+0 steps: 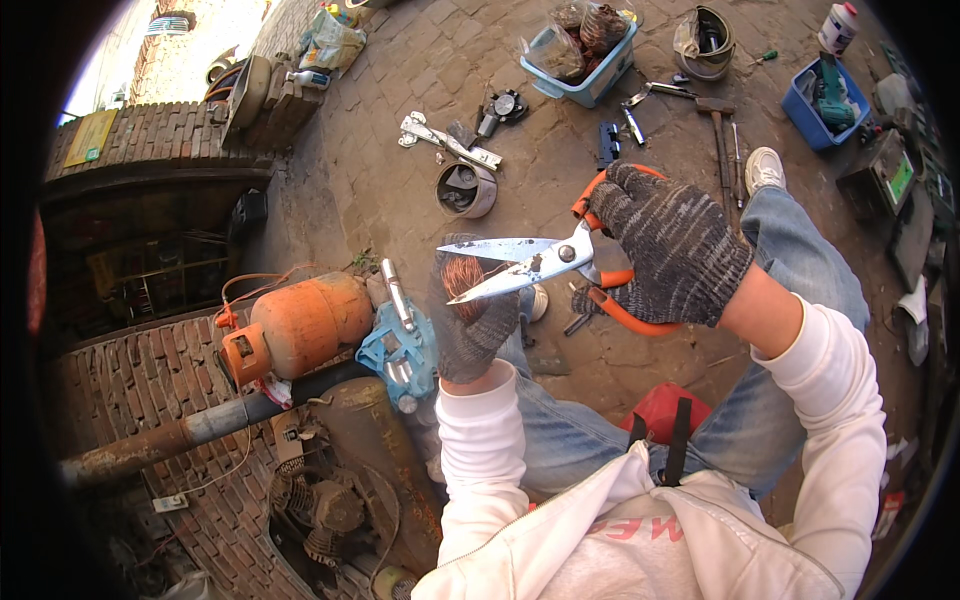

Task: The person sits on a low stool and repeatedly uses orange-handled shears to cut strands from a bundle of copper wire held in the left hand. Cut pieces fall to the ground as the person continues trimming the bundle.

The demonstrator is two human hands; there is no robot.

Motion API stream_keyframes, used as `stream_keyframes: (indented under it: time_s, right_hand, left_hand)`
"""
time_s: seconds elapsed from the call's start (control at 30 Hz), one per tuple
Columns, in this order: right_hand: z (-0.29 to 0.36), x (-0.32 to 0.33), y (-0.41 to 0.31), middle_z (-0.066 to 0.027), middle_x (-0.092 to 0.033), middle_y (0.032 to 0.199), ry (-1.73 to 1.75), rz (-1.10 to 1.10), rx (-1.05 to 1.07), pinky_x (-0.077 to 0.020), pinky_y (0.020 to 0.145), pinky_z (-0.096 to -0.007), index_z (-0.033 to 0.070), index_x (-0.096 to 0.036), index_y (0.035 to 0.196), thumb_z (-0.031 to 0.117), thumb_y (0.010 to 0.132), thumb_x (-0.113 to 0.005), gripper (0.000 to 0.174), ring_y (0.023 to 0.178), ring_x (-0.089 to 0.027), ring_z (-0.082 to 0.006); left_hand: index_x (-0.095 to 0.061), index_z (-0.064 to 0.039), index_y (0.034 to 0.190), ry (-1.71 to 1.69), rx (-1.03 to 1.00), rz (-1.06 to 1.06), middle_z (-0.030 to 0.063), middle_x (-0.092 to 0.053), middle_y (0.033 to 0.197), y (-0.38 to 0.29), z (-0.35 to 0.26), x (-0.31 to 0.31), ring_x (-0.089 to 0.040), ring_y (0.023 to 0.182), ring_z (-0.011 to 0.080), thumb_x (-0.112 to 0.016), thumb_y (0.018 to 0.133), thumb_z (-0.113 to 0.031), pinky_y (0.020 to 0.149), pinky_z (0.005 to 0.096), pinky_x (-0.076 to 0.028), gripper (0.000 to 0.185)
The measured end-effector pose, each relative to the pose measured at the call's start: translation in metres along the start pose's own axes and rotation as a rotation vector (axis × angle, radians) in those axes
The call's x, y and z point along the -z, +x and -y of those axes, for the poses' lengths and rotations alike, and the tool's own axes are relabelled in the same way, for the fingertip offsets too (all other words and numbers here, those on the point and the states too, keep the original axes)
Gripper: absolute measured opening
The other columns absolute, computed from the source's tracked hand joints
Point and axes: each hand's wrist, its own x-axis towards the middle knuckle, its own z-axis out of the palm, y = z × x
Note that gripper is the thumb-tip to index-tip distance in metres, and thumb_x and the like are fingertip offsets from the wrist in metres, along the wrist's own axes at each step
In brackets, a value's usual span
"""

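My right hand, in a dark knitted glove, grips the orange handles of large scissors. Their blades stand apart and point left, across my left hand. Gloved too, my left hand is closed on a bundle of thin copper wire, which lies behind and between the blades; whether they touch it I cannot tell. Past the blades stands a round metal pot with dark metal parts in it. Beside it on the paving lies a silvery metal bracket.
An orange gas cylinder lies at the left by a blue plastic bag. Ahead are a light blue tub of bagged wire, a hammer and a metal bucket. A blue bin holds a power tool.
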Motion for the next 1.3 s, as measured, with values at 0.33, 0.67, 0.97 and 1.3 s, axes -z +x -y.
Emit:
stream_keyframes:
  time_s: [0.33,0.67,0.97,1.3]
  right_hand:
    - [0.004,0.000,-0.001,-0.0105,-0.059,0.099,-0.068,0.071,-0.069,-0.0515,0.070,-0.0387,0.011,-0.057,0.101,0.042,0.065,-0.073,0.050,0.088,-0.062,-0.0272]
    - [0.001,0.003,0.000,-0.0099,-0.060,0.103,-0.006,0.056,-0.021,-0.0509,0.076,-0.0384,0.009,-0.057,0.103,0.041,0.066,-0.073,0.052,0.097,-0.060,-0.0253]
    - [0.000,0.001,0.000,-0.0085,-0.061,0.100,0.036,0.080,0.000,-0.0513,0.073,-0.0374,0.008,-0.057,0.104,0.045,0.069,-0.070,0.053,0.093,-0.061,-0.0245]
    - [-0.001,-0.002,0.001,-0.0116,-0.058,0.092,0.105,-0.008,-0.052,-0.0505,0.064,-0.0387,0.008,-0.056,0.102,0.042,0.068,-0.072,0.050,0.077,-0.062,-0.0298]
  left_hand:
    - [-0.056,0.001,0.094,0.095,-0.020,-0.051,0.0044,-0.059,0.085,0.000,-0.001,-0.004,-0.054,0.076,0.0118,-0.071,0.080,-0.026,0.064,0.0258,-0.045,0.034]
    - [-0.054,0.000,0.096,0.056,0.032,-0.047,0.0031,-0.058,0.084,0.001,-0.004,-0.003,-0.055,0.075,0.0103,-0.073,0.079,-0.025,0.063,0.0230,-0.044,0.036]
    - [-0.049,-0.002,0.101,0.108,-0.046,0.042,0.0036,-0.056,0.087,0.001,0.005,0.012,-0.055,0.079,0.0110,-0.073,0.080,-0.021,0.069,0.0234,-0.045,0.038]
    - [-0.049,-0.003,0.114,-0.309,0.124,0.045,0.0052,-0.057,0.095,-0.008,0.011,0.011,-0.056,0.085,0.0145,-0.074,0.076,-0.011,0.072,0.0264,-0.048,0.046]
